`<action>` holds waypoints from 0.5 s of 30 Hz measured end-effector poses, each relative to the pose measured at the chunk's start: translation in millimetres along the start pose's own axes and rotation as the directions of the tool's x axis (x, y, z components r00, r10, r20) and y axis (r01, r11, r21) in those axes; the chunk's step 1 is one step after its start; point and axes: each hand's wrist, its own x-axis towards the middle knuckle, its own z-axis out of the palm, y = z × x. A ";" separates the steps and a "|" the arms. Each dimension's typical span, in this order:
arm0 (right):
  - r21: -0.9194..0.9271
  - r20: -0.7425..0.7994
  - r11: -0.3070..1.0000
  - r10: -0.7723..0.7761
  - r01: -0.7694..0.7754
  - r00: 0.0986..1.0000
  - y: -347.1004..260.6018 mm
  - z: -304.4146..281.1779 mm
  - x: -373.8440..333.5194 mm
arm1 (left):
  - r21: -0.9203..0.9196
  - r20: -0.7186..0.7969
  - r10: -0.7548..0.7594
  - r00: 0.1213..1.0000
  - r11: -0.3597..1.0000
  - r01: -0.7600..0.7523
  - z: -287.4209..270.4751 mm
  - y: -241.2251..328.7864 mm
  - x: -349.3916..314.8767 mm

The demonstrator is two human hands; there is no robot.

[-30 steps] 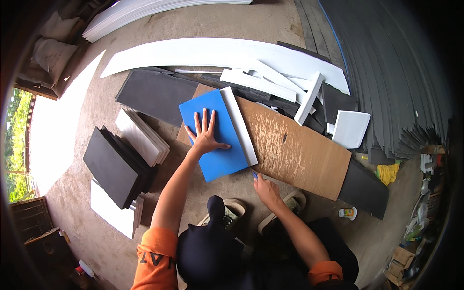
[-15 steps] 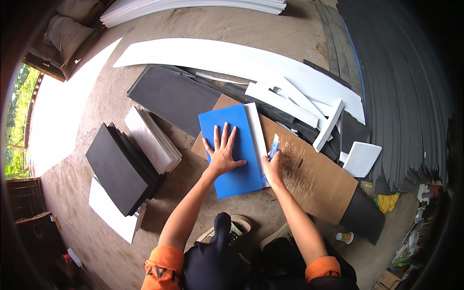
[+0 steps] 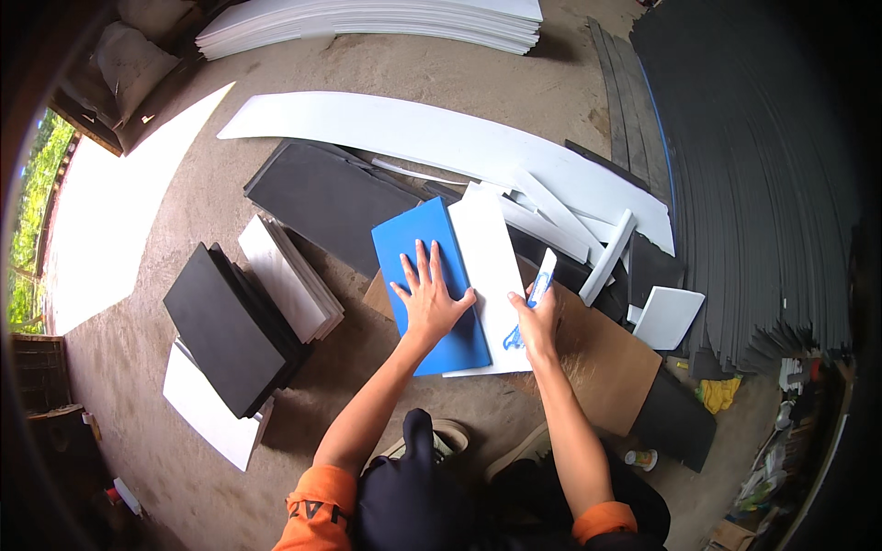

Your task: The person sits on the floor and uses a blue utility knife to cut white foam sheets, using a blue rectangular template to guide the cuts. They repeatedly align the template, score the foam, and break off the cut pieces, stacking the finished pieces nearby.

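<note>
My left hand (image 3: 430, 301) lies with fingers spread on a blue rectangular board (image 3: 404, 237). From beneath the board's right side, a white sheet (image 3: 489, 248) sticks out, with a blue printed mark near its lower right. My right hand (image 3: 542, 323) is at that sheet's right edge, its fingers wrapped round a blue-and-white utility knife (image 3: 543, 275) that points up and away from me. Whether the hand also grips the sheet's edge, I cannot tell. Under these lies a scuffed brown board (image 3: 611, 363), partly covered.
To the left stand stacks of black panels (image 3: 225, 321) and white panels (image 3: 292, 280). Beyond the work lie dark sheets (image 3: 331, 188), a long white sheet (image 3: 413, 119) and white offcuts (image 3: 560, 211). A large black sheet pile (image 3: 744, 184) fills the right. A small cup (image 3: 641, 459) sits near my right forearm.
Much more of the white sheet now shows to the right of the blue board. My right hand has moved right with the utility knife, while my left hand stays spread on the board.
</note>
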 end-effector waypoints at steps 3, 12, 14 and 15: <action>-0.162 -0.098 0.978 -0.149 0.132 0.984 -30.2 -42.7 -7.8 | 0.074 0.062 -0.090 0.994 0.994 0.085 -2.1 -13.1 7.5; 0.261 -0.108 0.905 -0.317 0.335 0.942 -69.2 -152.8 -63.1 | -0.045 -0.104 0.635 0.765 0.766 -0.641 -159.9 138.5 8.1; 0.290 -0.153 0.890 -0.320 0.352 0.935 -69.5 -165.5 -75.4 | -0.078 -0.059 0.693 0.718 0.714 -0.696 -168.7 163.0 5.0; 0.323 -0.134 0.882 -0.316 0.343 0.939 -61.4 -169.5 -77.9 | -0.134 0.068 0.674 0.735 0.736 -0.663 -177.9 172.4 -2.7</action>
